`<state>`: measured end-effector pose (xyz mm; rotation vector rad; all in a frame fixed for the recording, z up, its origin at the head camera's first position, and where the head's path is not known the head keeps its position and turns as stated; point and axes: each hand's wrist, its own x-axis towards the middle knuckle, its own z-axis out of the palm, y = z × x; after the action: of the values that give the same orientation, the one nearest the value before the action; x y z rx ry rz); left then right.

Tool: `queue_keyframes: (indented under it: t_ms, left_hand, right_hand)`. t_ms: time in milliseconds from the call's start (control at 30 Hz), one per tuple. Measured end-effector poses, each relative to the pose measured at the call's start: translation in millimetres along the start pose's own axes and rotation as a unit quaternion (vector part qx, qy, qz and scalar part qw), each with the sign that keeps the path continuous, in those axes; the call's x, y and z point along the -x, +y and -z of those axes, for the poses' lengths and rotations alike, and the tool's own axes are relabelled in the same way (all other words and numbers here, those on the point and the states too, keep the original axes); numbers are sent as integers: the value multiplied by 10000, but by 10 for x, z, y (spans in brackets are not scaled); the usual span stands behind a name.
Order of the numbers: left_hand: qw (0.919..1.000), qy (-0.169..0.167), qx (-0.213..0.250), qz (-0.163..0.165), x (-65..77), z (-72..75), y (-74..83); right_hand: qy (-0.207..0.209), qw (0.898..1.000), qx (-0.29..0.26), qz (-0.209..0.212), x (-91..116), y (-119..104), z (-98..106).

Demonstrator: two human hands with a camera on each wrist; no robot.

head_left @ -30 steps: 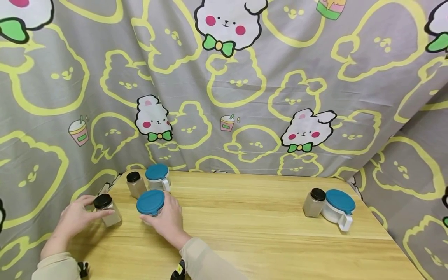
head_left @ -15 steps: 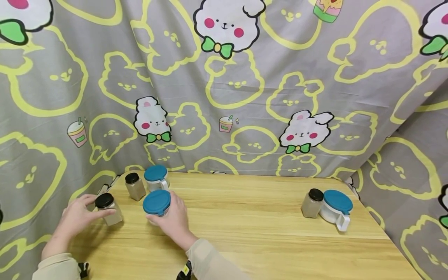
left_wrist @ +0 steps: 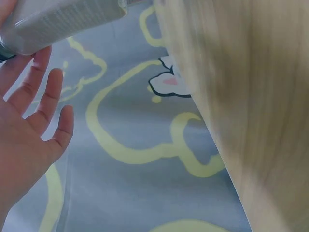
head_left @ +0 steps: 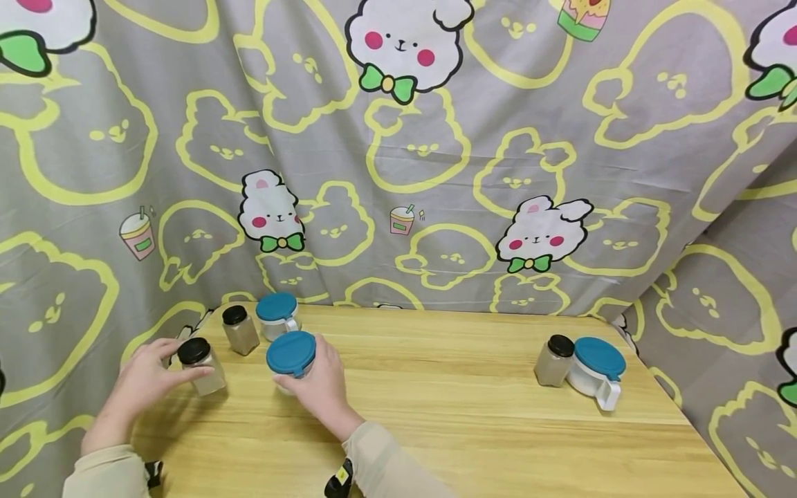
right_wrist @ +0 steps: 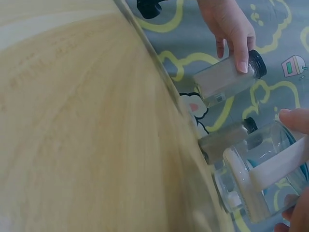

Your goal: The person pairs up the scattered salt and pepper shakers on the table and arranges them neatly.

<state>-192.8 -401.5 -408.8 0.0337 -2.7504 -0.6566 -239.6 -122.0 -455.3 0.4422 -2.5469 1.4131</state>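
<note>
My left hand (head_left: 144, 379) grips a clear spice jar (head_left: 210, 379) with a black lid, thumb and fingers around its upper part. The right wrist view shows a gap between that spice jar (right_wrist: 224, 79) and the table. My right hand (head_left: 326, 389) holds a clear seasoning jar (head_left: 291, 353) by its sides, below the blue lid. Its white handle (right_wrist: 280, 166) faces the right wrist camera. Just behind stand a second black-lidded spice jar (head_left: 241, 335) and a second blue-lidded seasoning jar (head_left: 277, 308), side by side. In the left wrist view the gripped spice jar (left_wrist: 72, 23) is cut off.
On the right of the wooden table (head_left: 436, 401) stand another black-lidded spice jar (head_left: 554, 363) and a blue-lidded seasoning jar (head_left: 599, 356) with a white handle. A patterned grey curtain (head_left: 349, 166) hangs behind the table and at both sides.
My right hand has moved to the right with the seasoning jar. My left hand has shifted slightly right and away from me with its spice jar. The other jars have stayed in place.
</note>
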Motion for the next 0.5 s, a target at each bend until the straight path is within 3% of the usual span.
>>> queue_keyframes:
  t_ms: [300, 500]
  left_hand:
    - [9999, -125, 20, -10, -25, -22, 98]
    - [9997, -2, 137, -207, -51, -59, 156]
  right_hand:
    - [155, 9999, -55, 17, 1, 56, 90]
    - [160, 9997, -109, -125, -3, 74, 150]
